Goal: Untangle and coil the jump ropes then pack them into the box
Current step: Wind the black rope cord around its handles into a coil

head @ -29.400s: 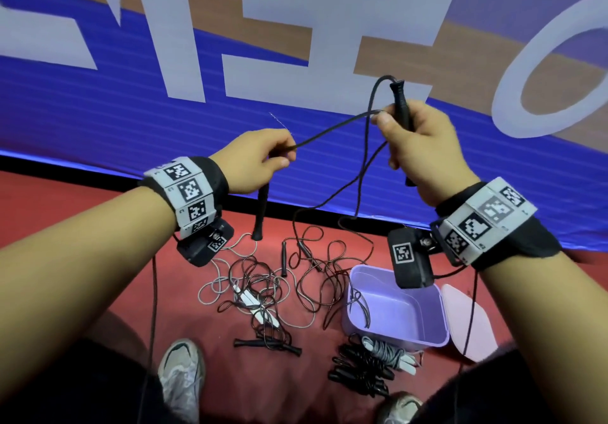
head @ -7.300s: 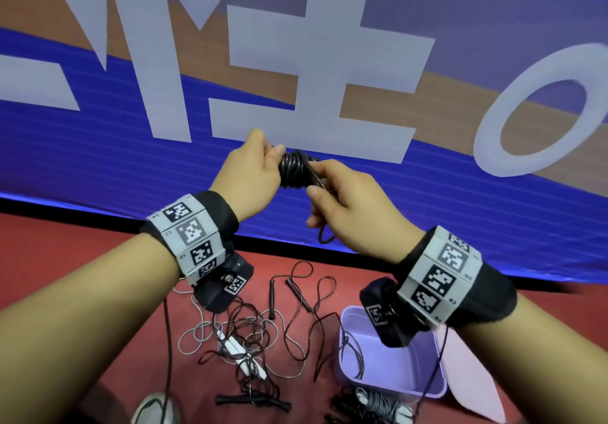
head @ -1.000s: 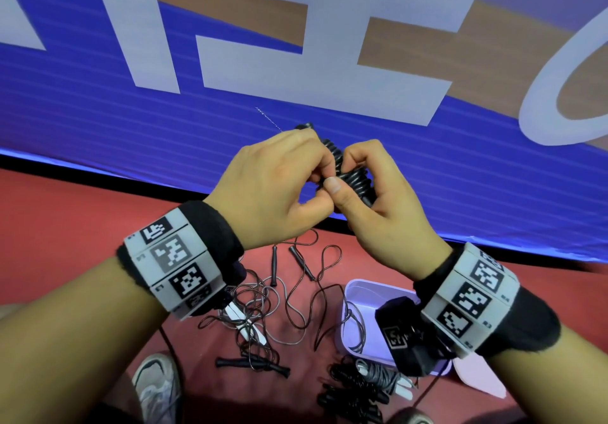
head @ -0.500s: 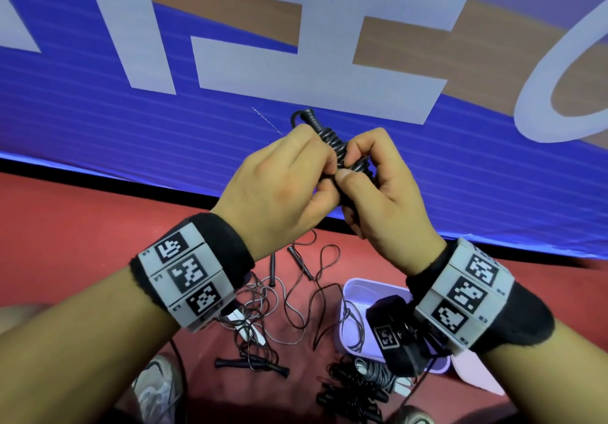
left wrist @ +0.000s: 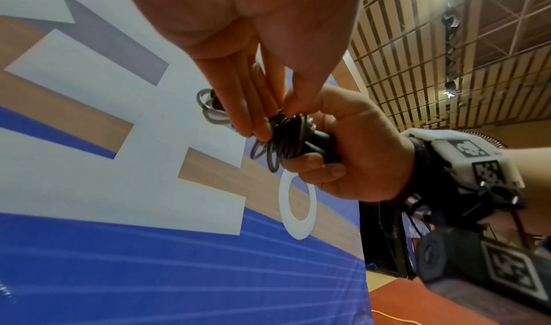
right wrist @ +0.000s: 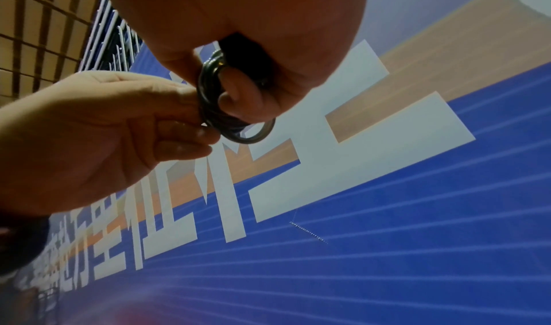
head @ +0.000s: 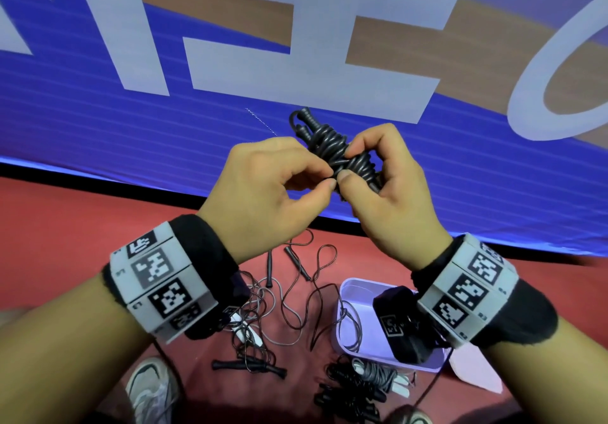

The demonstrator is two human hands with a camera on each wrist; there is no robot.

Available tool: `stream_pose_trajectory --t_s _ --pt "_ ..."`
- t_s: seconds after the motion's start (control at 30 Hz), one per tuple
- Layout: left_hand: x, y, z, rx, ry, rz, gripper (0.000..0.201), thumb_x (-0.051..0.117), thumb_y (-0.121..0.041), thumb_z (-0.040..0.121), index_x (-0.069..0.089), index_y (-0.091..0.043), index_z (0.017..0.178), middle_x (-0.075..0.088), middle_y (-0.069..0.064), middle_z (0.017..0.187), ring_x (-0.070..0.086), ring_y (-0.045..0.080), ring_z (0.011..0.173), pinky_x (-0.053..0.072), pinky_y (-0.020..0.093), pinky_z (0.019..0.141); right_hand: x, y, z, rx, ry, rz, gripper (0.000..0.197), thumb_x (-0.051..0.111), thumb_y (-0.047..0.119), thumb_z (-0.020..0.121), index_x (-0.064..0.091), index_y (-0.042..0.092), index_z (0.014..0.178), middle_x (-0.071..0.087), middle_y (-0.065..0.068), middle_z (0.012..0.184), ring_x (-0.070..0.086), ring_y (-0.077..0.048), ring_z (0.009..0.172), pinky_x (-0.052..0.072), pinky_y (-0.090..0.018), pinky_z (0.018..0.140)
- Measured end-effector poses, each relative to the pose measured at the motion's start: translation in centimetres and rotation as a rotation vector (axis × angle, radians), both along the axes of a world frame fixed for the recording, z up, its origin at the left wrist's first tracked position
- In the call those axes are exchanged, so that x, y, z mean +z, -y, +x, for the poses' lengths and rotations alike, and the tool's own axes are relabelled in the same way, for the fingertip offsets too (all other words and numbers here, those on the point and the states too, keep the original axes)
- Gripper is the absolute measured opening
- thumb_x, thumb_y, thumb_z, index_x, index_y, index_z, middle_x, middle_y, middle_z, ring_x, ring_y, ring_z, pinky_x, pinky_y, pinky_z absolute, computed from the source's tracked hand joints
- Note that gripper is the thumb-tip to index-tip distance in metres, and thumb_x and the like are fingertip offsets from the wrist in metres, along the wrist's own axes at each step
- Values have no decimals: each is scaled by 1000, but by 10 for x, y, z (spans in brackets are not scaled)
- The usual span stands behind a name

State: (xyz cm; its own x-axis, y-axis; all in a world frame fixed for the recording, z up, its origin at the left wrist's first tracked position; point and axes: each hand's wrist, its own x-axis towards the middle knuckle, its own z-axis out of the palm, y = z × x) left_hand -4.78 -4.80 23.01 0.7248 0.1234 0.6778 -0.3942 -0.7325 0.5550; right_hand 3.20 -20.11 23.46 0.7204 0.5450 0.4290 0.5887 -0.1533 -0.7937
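I see both hands raised together in front of a blue banner [head: 98, 111]. My right hand [head: 391, 193] grips a coiled black jump rope [head: 332, 147], fingers curled round the bundle. My left hand [head: 263, 193] pinches the coil's strands between thumb and fingertips, touching the right thumb. Below the hands, on the red floor [head: 65, 226], loose ropes [head: 289, 295] lie tangled. Under my right wrist sits the lilac box [head: 348, 292], with two bundled ropes [head: 358, 384] just beside it.
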Motion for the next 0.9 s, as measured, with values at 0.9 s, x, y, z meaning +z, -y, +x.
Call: stream_pose_trajectory --t_s 0.9 --pt "5 5 3 238 -136 439 14 61 -27 71 57 -13 71 58 -1 67 56 26 57 45 34 45 -9 -9 -10 -70 106 -92 6 54 18 86 49 22 88 58 7 84 50 -6 70 35 -16 62"
